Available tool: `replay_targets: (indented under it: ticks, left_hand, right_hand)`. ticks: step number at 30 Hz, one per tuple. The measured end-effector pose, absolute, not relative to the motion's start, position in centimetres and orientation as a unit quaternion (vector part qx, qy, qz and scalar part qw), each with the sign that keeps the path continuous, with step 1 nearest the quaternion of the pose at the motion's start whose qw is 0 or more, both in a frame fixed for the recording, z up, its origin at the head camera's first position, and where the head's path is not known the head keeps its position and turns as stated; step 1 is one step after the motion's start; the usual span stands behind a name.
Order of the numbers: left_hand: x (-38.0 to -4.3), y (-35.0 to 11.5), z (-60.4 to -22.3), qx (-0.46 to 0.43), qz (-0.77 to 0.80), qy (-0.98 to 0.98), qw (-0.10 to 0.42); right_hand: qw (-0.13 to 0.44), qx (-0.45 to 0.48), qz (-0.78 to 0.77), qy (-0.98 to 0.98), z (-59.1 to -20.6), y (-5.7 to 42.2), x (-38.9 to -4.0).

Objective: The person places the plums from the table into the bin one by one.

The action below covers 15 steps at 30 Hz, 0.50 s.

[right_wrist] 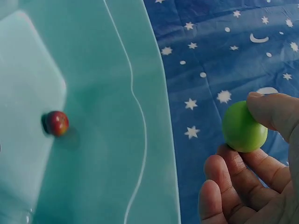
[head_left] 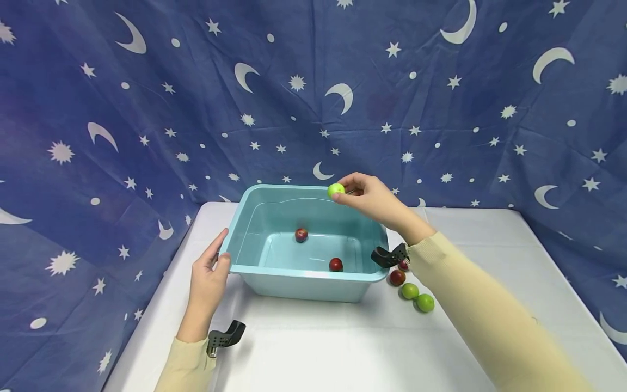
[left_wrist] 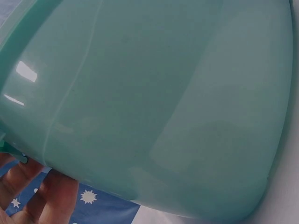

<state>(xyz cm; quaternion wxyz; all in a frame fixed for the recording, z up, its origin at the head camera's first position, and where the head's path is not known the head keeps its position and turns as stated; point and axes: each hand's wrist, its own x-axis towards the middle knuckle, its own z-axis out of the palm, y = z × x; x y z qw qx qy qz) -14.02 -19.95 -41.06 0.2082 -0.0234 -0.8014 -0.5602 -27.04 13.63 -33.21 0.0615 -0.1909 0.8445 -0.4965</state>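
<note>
The right hand (head_left: 367, 196) pinches a green fruit (head_left: 335, 189) above the far rim of a blue tub (head_left: 303, 274); the left hand (head_left: 208, 275) grips its left end. I see 2 red fruits (head_left: 301, 234) inside. By the tub's right end, 2 more green fruits (head_left: 425, 302) and 2 more reds (head_left: 397, 277) rest on the white tabletop (head_left: 294, 348).

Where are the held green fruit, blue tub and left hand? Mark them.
Held green fruit (right_wrist: 242, 128): right wrist view, visible middle.
Blue tub (head_left: 303, 288): head view, front wall.
Left hand (head_left: 208, 280): head view, back of hand.
</note>
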Motion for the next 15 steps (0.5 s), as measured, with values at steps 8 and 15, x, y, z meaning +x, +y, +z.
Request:
replay_targets:
  ticks: [8,15]
  left_hand:
    - [-14.0,-20.0,-41.1,-0.025,-0.561,-0.8,0.209]
    - [-14.1,-20.0,-41.1,-0.032,-0.565,-0.796,0.214]
  right_hand:
    - [0.092,-0.194,-0.467,0.858,-34.2,11.0,-28.1]
    - [0.134,-0.186,-0.411,0.883,-35.6,9.5,-28.6]
